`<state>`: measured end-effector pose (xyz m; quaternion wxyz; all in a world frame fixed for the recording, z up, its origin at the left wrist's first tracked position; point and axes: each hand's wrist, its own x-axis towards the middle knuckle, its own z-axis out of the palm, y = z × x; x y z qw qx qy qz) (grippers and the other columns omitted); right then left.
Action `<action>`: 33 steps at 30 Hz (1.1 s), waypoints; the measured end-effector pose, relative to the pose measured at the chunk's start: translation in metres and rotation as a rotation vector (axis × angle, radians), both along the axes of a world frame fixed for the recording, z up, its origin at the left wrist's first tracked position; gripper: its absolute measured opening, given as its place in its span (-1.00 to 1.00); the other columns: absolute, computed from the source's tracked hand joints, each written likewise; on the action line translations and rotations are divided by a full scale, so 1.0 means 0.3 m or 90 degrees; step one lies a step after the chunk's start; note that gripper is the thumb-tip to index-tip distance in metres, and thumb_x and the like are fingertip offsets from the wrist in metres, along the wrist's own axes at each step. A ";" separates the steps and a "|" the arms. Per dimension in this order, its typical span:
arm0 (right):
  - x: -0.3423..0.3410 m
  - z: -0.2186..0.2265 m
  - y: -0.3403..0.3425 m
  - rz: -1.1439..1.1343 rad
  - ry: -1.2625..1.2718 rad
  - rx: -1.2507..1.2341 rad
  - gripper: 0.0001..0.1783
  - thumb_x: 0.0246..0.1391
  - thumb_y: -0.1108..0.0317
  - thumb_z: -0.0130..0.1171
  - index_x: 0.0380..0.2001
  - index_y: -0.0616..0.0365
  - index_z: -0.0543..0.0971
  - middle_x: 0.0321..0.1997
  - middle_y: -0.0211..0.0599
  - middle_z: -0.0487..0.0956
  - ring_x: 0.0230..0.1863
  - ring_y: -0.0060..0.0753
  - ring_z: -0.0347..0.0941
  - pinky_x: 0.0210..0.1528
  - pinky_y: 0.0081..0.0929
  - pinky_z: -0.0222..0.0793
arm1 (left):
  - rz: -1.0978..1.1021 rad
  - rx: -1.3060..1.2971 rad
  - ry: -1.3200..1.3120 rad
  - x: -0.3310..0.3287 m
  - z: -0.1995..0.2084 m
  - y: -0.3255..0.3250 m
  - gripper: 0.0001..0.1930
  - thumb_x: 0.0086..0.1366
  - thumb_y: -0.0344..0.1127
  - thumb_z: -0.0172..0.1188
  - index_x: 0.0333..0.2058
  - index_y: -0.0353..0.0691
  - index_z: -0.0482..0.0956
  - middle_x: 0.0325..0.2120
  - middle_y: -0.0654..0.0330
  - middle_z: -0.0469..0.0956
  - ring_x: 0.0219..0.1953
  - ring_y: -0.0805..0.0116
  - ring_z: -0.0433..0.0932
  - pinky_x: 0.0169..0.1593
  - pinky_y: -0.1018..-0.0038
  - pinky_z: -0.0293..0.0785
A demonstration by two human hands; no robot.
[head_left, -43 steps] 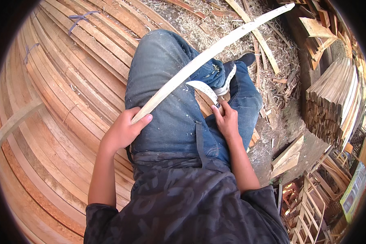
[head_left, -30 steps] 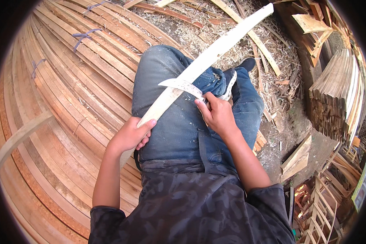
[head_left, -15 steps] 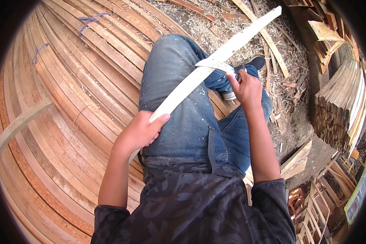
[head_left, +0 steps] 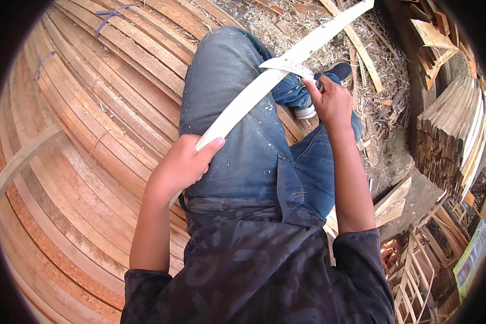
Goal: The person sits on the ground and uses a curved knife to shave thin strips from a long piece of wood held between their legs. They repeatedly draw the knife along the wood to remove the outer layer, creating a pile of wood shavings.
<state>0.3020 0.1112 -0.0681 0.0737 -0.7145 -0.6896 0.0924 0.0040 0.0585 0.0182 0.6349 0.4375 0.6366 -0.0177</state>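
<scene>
A long pale wooden strip (head_left: 237, 105) slants across my thigh, its far end reaching the top edge of the view. My left hand (head_left: 179, 162) is closed round the strip's near end, thumb along the top. In my right hand (head_left: 332, 103) is a knife (head_left: 287, 66), its curved, light blade lying across the strip just past my knee. Fingers wrap the handle, which is mostly hidden, and the thumb points toward the blade.
Rows of long wooden slats (head_left: 92, 146) lie under me and to the left, with dark ties (head_left: 113, 13) round some. Shavings (head_left: 302, 38) cover the ground ahead. Stacked thin boards (head_left: 448, 129) stand at the right, and a wooden lattice (head_left: 413, 275) lies lower right.
The whole view has shifted, so legs, strip and hands sit slightly higher in it. Both grips stay the same, and the blade still lies across the strip.
</scene>
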 end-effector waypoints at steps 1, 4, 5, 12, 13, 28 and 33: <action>0.024 -0.004 0.007 0.012 -0.020 -0.008 -0.37 0.01 -0.27 0.09 -0.69 0.14 0.45 -0.77 -0.20 0.47 -0.65 -0.05 0.48 -0.58 -0.21 0.38 | -0.008 0.012 0.000 0.002 -0.008 -0.006 -0.42 0.31 0.05 0.04 -0.69 -0.38 0.41 -0.82 0.26 0.31 -0.75 0.50 0.30 -0.61 0.48 0.28; -0.010 -0.002 -0.045 -0.032 0.055 0.000 -0.38 0.04 -0.23 0.09 -0.68 0.16 0.47 -0.77 -0.20 0.46 -0.65 -0.05 0.48 -0.56 -0.22 0.38 | -0.033 -0.034 0.038 0.008 0.008 0.024 -0.41 0.31 0.05 0.04 -0.68 -0.43 0.41 -0.83 0.19 0.29 -0.72 0.45 0.30 -0.56 0.41 0.29; -0.037 0.004 -0.070 -0.058 0.098 0.002 -0.39 0.04 -0.22 0.10 -0.68 0.17 0.47 -0.77 -0.21 0.46 -0.65 -0.05 0.47 -0.56 -0.23 0.38 | -0.031 -0.009 0.040 0.008 0.000 0.018 -0.42 0.31 0.04 0.05 -0.66 -0.44 0.42 -0.82 0.17 0.29 -0.71 0.43 0.29 -0.54 0.39 0.29; 0.002 -0.051 -0.022 0.026 0.049 0.095 -0.36 0.02 -0.24 0.11 -0.76 0.13 0.40 -0.79 -0.23 0.44 -0.70 -0.12 0.44 -0.65 -0.26 0.33 | -0.058 0.130 0.087 0.035 0.008 -0.038 -0.45 0.32 0.00 0.04 -0.59 -0.47 0.46 -0.80 0.05 0.27 -0.70 0.31 0.27 -0.51 0.31 0.29; 0.073 -0.070 0.001 0.027 0.006 0.111 -0.35 0.03 -0.25 0.09 -0.76 0.14 0.42 -0.79 -0.22 0.44 -0.70 -0.12 0.45 -0.65 -0.27 0.33 | -0.068 0.165 0.092 0.042 0.017 -0.032 -0.46 0.32 0.00 0.04 -0.59 -0.47 0.46 -0.80 0.04 0.27 -0.70 0.30 0.26 -0.51 0.31 0.28; 0.088 -0.182 -0.051 -0.351 0.213 -0.017 -0.28 0.12 -0.28 -0.08 -0.55 0.26 0.57 -0.60 -0.01 0.55 -0.48 0.09 0.51 -0.37 -0.16 0.41 | 0.032 0.017 0.031 0.013 -0.015 -0.003 -0.49 0.31 0.02 0.08 -0.66 -0.30 0.40 -0.81 0.30 0.31 -0.78 0.53 0.30 -0.70 0.54 0.22; 0.033 -0.110 -0.119 -0.261 0.315 0.067 -0.36 0.11 -0.13 0.08 -0.73 0.28 0.45 -0.80 -0.10 0.38 -0.74 -0.06 0.32 -0.59 -0.22 0.20 | 0.040 0.028 0.049 0.025 -0.016 -0.010 -0.50 0.30 0.00 0.09 -0.66 -0.31 0.39 -0.82 0.29 0.31 -0.78 0.53 0.29 -0.70 0.53 0.23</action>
